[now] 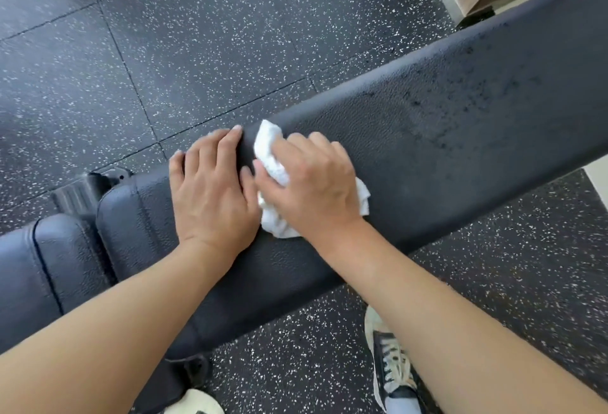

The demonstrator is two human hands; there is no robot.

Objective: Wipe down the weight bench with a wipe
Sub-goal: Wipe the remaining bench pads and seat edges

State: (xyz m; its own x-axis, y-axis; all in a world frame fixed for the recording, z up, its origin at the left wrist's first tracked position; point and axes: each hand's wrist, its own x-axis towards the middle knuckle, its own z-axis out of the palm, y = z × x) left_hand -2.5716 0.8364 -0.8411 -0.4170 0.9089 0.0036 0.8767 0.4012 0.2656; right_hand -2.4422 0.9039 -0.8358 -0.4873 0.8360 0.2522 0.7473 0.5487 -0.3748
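A: What is lying across the centre of the view?

B: The black padded weight bench (444, 137) is running from the near left to the far right. Its long pad is standing on a dark floor (197, 35) flecked with white.

A: Where is the wipe?

B: The white wipe (273, 163) is lying crumpled on the pad, towards the left end of the long section. It is showing at the far side of the hand, at the near side and at the right edge.

A: How is the right hand engaging it?

B: The right hand (312, 183) is pressing down on the wipe, and its fingers (296, 147) are curling over the cloth and gripping it.

A: And the left hand?

B: The left hand (210, 186) is resting flat on the pad just left of the wipe, holding nothing. Its fingers (227, 143) are lying straight and reaching to the far edge of the pad, with the thumb touching the right hand.

A: What is showing on the pad further right?

B: Dark speckled patches (473, 97) are showing on the far right part of the pad, well apart from the wipe.

A: What else is appearing?

B: A laced shoe (391, 364) is standing on the floor near the bench, under the right forearm. A separate seat pad (49, 265) is lying at the left end.
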